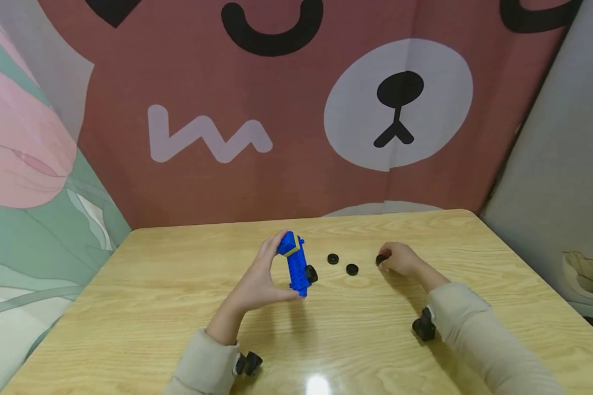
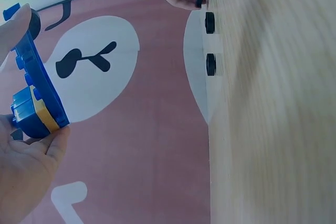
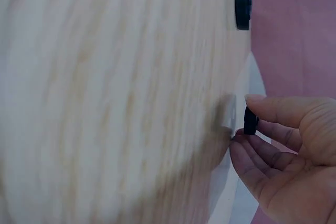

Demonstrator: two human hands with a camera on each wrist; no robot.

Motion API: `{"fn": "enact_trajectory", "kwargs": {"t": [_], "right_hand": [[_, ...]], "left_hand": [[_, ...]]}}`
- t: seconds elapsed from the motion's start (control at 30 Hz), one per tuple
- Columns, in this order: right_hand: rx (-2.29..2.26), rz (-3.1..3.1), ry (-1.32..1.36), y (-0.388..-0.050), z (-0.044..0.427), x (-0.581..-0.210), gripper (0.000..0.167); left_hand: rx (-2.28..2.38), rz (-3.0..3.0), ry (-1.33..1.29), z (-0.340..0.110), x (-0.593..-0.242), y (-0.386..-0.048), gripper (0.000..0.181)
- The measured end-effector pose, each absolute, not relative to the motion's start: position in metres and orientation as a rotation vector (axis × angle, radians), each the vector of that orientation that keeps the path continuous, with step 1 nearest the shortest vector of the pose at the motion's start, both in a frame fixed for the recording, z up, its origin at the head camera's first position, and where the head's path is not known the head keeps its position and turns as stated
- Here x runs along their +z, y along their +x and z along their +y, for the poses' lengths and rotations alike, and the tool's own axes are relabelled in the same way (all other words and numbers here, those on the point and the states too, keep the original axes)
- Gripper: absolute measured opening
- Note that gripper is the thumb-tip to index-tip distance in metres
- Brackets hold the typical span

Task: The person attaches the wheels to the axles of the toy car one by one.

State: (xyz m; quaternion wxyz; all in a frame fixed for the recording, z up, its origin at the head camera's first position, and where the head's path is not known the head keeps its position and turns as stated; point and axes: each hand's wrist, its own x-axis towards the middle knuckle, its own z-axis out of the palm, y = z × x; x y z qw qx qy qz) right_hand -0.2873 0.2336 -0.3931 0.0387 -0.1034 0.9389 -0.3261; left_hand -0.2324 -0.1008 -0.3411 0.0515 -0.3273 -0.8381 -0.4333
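My left hand [image 1: 258,282] holds a blue toy vehicle chassis [image 1: 296,266] above the table, thumb at one end and fingers at the other. The chassis is made of studded blocks with a yellow strip [image 2: 46,111] near one end. One black wheel [image 1: 311,274] is fitted on its side. On the right, my right hand [image 1: 399,259] pinches a loose black wheel [image 3: 251,121] between thumb and fingers, at the tabletop. Between the hands lie two more black wheels, one nearer the chassis [image 1: 333,259] and one closer to the right hand [image 1: 352,269].
The wooden table [image 1: 143,307] has its back edge against a reddish-brown cloth [image 1: 286,181] with a bear face print. A floral cloth [image 1: 24,164] hangs at the left. Beyond the table's right edge is a grey surface [image 1: 563,137]. A small black camera sits on each wrist.
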Motion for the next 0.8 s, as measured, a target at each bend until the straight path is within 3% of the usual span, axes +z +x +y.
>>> {"fn": "enact_trajectory", "kwargs": {"t": [0.27,0.8], "right_hand": [[-1.124,2.851,-0.32,-0.281,0.233,-0.391,0.029],[-1.332,2.856,-0.341,-0.26,0.202,-0.358,0.036]], "left_hand": [[-1.354,-2.547,-0.971,-0.097,-0.317,-0.213,0.103],[-1.41,-2.53,-0.967,-0.096,-0.317,-0.212,0.103]]}}
